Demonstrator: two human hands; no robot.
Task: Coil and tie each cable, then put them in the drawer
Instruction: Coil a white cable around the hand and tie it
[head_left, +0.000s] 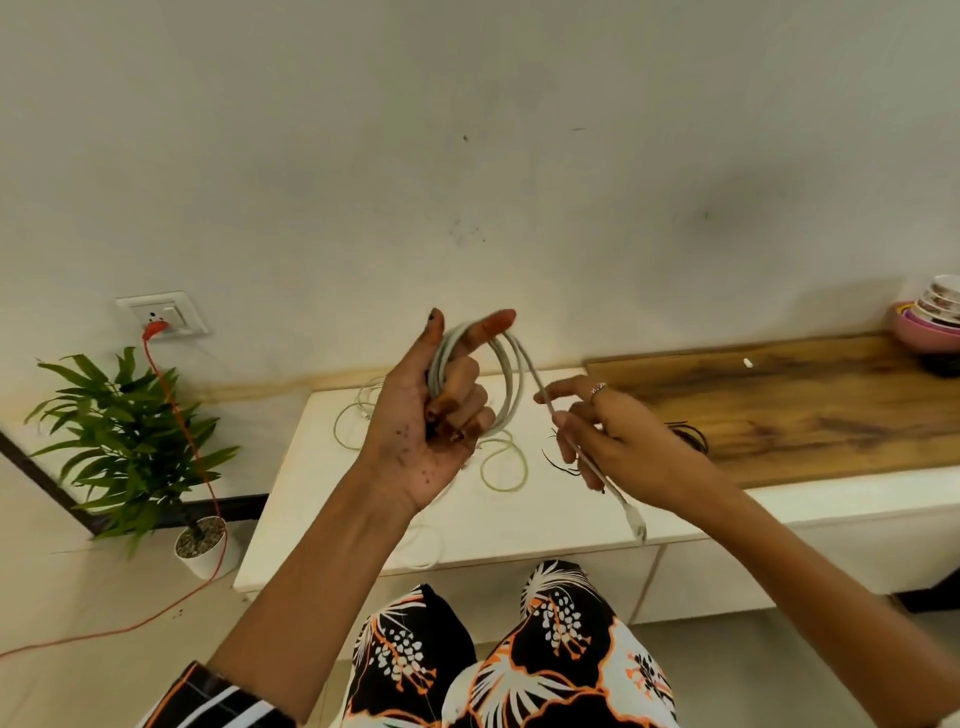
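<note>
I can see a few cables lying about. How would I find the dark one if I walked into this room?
Look at the long low cabinet along the wall, where its white top meets the wooden top. The black cable lies there, partly hidden behind the person's right hand. It is thin and black, while the loose cables beside it are pale.

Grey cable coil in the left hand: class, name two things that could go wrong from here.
1. The grey cable coil sits around only a few fingers of the left hand; its loops may slip off and spring open.
2. The right hand holds the free tail, whose clear plug end dangles and could snag.
</note>
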